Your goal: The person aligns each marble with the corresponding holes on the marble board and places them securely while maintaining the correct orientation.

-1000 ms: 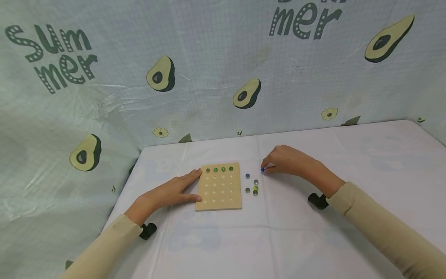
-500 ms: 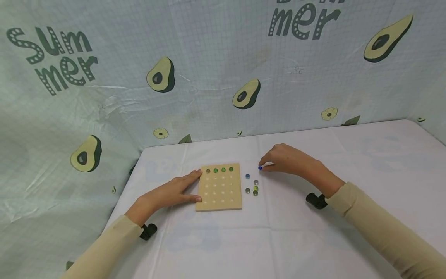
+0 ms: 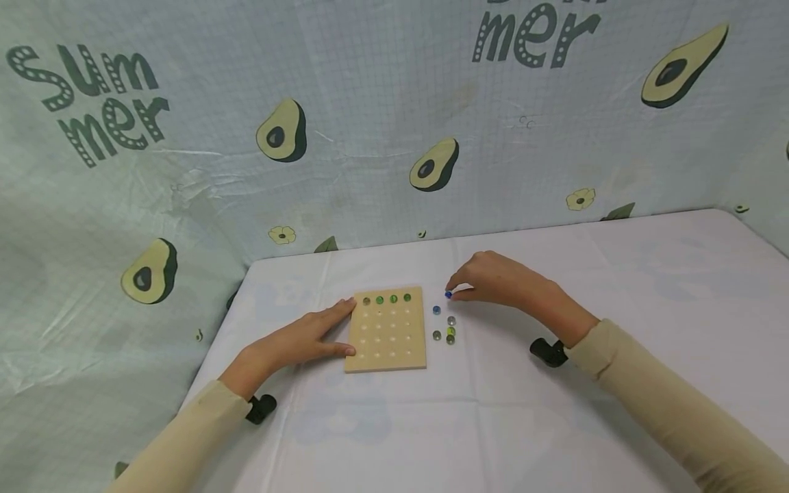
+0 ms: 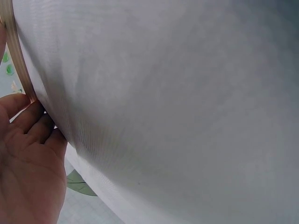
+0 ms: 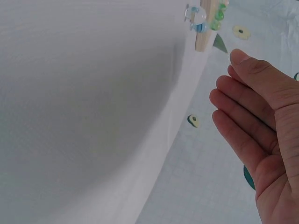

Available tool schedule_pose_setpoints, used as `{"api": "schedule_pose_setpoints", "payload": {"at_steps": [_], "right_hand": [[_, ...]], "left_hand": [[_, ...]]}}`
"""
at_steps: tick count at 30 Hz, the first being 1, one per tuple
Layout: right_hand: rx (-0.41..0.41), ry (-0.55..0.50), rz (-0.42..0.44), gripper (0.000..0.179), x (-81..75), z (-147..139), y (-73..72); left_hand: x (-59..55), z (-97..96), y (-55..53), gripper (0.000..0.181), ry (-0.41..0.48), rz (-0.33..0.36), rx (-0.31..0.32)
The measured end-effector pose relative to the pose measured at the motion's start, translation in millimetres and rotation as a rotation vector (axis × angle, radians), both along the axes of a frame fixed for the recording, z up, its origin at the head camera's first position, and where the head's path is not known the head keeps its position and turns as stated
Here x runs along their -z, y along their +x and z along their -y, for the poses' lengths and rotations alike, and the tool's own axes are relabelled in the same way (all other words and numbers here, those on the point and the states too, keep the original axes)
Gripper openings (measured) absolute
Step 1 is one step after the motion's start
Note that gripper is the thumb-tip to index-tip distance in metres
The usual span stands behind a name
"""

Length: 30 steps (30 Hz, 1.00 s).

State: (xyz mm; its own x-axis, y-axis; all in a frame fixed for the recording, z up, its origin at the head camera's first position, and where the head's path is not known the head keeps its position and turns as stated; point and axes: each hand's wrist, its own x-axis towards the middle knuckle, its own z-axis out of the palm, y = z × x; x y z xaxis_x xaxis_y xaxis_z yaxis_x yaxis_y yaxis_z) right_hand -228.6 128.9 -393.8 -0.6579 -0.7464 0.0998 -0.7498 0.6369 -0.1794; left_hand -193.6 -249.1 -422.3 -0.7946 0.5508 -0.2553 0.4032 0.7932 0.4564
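The square wooden board (image 3: pixel 387 348), covered in rows of round dimples, lies on the table with green-tinted and clear marbles (image 3: pixel 393 299) in its far row. My left hand (image 3: pixel 298 339) rests at the board's left side, fingers and thumb stretched along the edge. In the left wrist view its fingertips are at the board's edge (image 4: pixel 18 56). To the right of the board, my right hand (image 3: pixel 496 279) pinches a blue marble (image 3: pixel 448 294) between thumb and forefinger. That marble is hidden behind the fingertips of the right hand (image 5: pixel 266 121) in the right wrist view.
Loose marbles lie just right of the board: a blue one (image 3: pixel 436 310), a yellow-green one (image 3: pixel 451 331) and several clear ones (image 3: pixel 452 320). A pale cloth (image 3: pixel 419 438) covers the table. Behind it hangs a printed curtain (image 3: pixel 357 89).
My right hand has moved left toward the board, carrying the pinched blue marble. The left hand, the board and the loose marbles have stayed in place.
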Motion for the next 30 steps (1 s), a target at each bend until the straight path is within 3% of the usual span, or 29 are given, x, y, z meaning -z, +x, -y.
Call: {"api": "schedule_pose_setpoints", "payload": {"at_steps": [30], "right_hand": [[-0.063,-0.051,0.01,0.019,-10.9,31,1.4]], "left_hand": [[-1.9,-0.1,0.8,0.104,-0.007,-0.005,0.006]]}}
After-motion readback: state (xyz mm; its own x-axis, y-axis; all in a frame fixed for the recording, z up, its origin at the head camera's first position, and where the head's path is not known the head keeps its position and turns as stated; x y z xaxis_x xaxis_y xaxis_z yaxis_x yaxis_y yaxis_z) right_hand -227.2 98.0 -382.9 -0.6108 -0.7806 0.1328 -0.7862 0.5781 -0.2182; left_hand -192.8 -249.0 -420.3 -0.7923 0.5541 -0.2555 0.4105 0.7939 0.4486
